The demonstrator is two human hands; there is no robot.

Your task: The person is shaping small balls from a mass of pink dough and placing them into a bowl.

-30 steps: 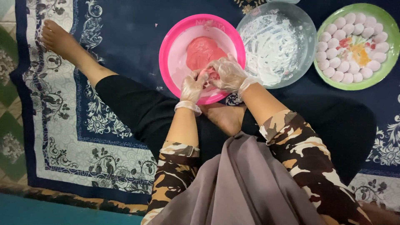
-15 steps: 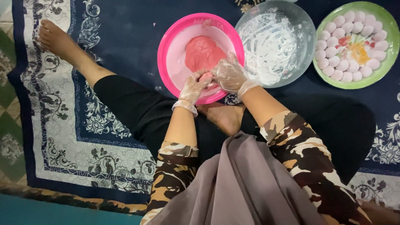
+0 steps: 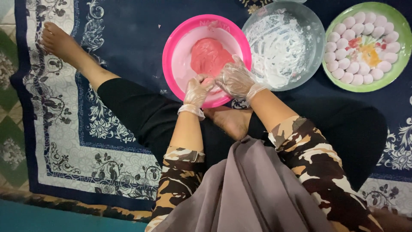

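A bare foot point(image 3: 56, 41) is lying at the far left on the patterned blue and white rug point(image 3: 64, 141), with the leg in black trousers point(image 3: 137, 111) stretching toward the middle. The left hand point(image 3: 196, 91), in a thin clear plastic glove, is hovering over the near rim of the pink bowl point(image 3: 174, 64), its fingers curling in around a small piece of pink dough point(image 3: 208, 80) that is sitting between both hands. The right hand point(image 3: 235, 79), gloved the same way, is meeting it from the other side, fingers bending over the same small piece, so both hands are pinching or pressing it together; how firmly either one is gripping cannot be told through the crinkled plastic. Just beyond the fingers, the large lump of pink dough point(image 3: 208, 56) is resting inside the pink bowl, toward its far side. Both forearms are coming out of camouflage sleeves point(image 3: 309, 159), and a grey cloth point(image 3: 249, 193) is hanging between them at the bottom. A second bare foot point(image 3: 229, 120) is tucking in under the wrists. Touching the pink bowl on its right, a clear bowl point(image 3: 315, 38) is holding white flour. Further right, a green plate point(image 3: 403, 51) is carrying a ring of pale pink balls point(image 3: 343, 56).
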